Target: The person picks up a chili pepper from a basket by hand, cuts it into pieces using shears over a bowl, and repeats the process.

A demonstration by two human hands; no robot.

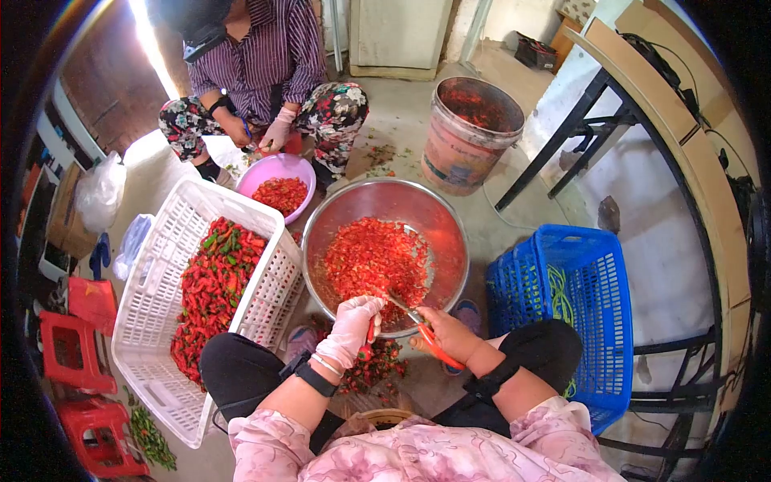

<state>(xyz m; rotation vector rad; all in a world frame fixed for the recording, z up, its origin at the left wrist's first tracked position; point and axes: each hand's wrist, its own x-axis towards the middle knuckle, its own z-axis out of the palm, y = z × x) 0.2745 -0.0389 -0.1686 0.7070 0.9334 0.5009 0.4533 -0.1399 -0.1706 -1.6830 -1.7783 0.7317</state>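
Where the steel bowl (450, 233) of cut chili meets the knees: gloved left hand (351, 328), fingers closed round a red chili (369, 344); bare right hand (451, 333), fingers wrapped on red-handled scissors (431, 343), blades at the bowl's near rim. White crate (152, 321) of chilies alongside, left.

My left hand (351, 325) wears a thin white glove, matt and wrinkled, closed on a glossy red chilli (367, 350). My bare right hand (450, 333) grips scissors (428, 336) with smooth red plastic handles and steel blades. The bowl (448, 233) is polished metal, bright at the rim. I see 1 white crate (152, 285) and 1 blue basket (598, 269), both latticed plastic. The bucket (462, 157) is dull, stained plastic. The floor (401, 112) is rough, matt concrete.
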